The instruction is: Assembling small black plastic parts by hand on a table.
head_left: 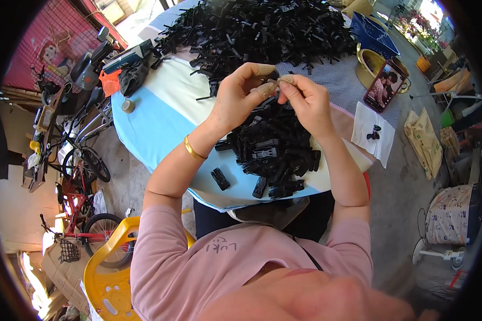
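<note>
My left hand (243, 96) and my right hand (308, 104) meet above the table, thumbs and fingers pinched close together. Tan tape wraps several fingertips. Whatever lies between the fingers is too small and hidden to name. Below the hands a heap of black plastic clip-like pieces (268, 150) spreads toward the near table edge. One loose black piece (219, 178) lies apart, left of this heap. Beyond the hands rises a much larger mound of thin black plastic parts (262, 32). A gold bangle (193, 148) circles my left wrist.
A tape roll (128, 106) and an orange bag (110, 82) sit on the cloth-covered table (150, 128) at left. Right are a phone (384, 86), brass pot (365, 69), blue tray (374, 35) and white paper (367, 115). A yellow chair (104, 262) and bicycle (83, 208) stand left.
</note>
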Demonstrator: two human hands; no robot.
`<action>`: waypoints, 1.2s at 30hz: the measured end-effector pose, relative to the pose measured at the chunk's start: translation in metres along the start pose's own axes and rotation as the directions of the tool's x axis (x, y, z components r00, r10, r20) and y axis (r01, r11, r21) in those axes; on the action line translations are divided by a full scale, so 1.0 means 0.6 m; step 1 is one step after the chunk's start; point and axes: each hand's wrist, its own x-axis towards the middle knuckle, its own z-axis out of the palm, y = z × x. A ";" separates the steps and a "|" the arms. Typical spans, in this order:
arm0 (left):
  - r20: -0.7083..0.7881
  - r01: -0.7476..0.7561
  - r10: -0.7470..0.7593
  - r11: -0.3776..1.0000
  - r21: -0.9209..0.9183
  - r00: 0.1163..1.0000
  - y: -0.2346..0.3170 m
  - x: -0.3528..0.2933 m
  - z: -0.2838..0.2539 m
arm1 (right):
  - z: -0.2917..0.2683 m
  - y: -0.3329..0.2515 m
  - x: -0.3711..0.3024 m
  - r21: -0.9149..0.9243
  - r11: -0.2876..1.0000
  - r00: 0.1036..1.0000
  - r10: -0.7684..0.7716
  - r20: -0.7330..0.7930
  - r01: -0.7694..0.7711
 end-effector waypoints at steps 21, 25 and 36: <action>0.036 0.140 -0.153 0.755 -0.640 0.988 0.012 0.012 -0.014 | -0.005 0.007 0.004 0.057 0.986 0.982 -0.150 -0.111 0.157; 0.201 0.310 -0.238 0.648 -0.696 0.950 -0.007 0.007 -0.011 | -0.002 0.014 0.003 0.172 0.943 0.957 -0.269 -0.113 0.285; 0.026 0.115 -0.112 0.967 -0.229 0.993 0.013 0.000 0.014 | -0.010 -0.006 -0.001 0.289 0.956 0.997 -0.041 -0.058 0.056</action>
